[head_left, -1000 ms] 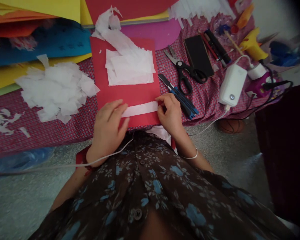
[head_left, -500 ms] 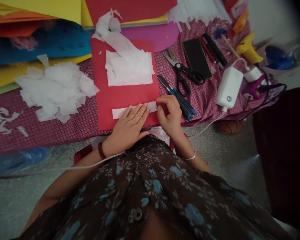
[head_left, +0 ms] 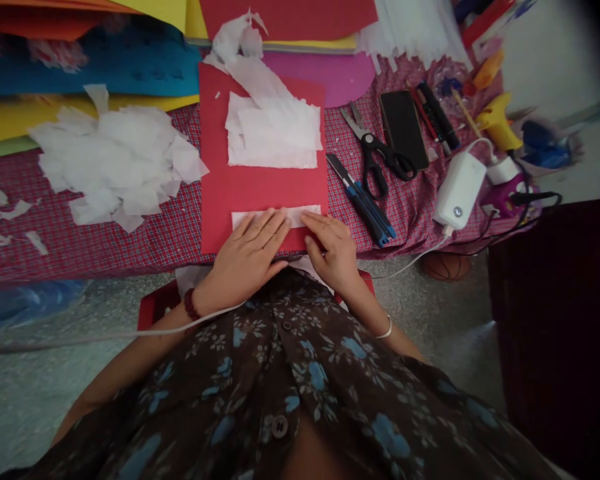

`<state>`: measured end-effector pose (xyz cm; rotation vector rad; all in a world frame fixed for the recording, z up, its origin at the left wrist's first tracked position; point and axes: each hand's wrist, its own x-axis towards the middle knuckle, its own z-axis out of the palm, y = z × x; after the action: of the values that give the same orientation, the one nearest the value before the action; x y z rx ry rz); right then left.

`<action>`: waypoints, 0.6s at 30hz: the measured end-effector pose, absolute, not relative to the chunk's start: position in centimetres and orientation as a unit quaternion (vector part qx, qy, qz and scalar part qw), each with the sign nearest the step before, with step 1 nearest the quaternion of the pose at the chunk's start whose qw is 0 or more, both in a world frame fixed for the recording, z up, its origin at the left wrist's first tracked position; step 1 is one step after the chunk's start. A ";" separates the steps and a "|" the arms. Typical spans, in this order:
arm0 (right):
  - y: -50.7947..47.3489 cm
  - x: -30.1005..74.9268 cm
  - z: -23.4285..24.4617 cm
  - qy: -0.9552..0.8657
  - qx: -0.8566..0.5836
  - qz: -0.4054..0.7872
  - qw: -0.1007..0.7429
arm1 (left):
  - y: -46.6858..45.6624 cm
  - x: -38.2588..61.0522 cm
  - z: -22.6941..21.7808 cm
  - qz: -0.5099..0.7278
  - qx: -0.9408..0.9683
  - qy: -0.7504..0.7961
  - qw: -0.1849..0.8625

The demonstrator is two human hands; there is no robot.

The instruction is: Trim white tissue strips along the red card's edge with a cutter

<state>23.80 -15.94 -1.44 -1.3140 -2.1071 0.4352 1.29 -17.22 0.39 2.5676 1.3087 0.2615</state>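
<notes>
A white paper strip [head_left: 296, 217] lies along the near part of a red sheet [head_left: 260, 190]. My left hand [head_left: 247, 250] rests flat on the strip's left and middle part, fingers stretched out over it. At its right end, my right hand [head_left: 333, 252] touches the strip with outstretched fingertips, thumb held apart below. Farther up on the same sheet sits a stack of white paper strips [head_left: 275, 137], with a crumpled piece [head_left: 237, 40] at its upper left. What lies beneath my left palm is hidden.
Left of the sheet is a heap of white paper pieces [head_left: 125, 160]. To the right lie a utility knife [head_left: 363, 203], scissors [head_left: 377, 150], a phone [head_left: 404, 127], markers [head_left: 437, 113] and a white power bank [head_left: 461, 190] with cables. Coloured sheets [head_left: 105, 67] cover the back left.
My right hand has gone from a curled pinch at the strip's right end to outstretched fingers laid on it. My left hand stays flat on the strip. The view has shifted slightly.
</notes>
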 end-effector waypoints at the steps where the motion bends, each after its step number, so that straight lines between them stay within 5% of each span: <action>1: -15.9 23.7 -1.4 -0.799 -0.494 0.158 0.304 | -17.6 0.5 0.3 0.093 0.874 0.462 0.120; 10: -15.9 23.4 -1.5 -0.808 -0.499 0.134 0.285 | -21.2 -5.9 -0.7 0.154 0.771 0.610 0.102; 18: -15.8 23.1 -1.7 -0.812 -0.498 0.102 0.287 | -20.2 -4.7 1.6 0.203 0.771 0.587 0.139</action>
<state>23.14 -15.82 -1.67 -1.3308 -2.1682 0.2719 -4.68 -20.25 1.58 2.2280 1.6975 0.5877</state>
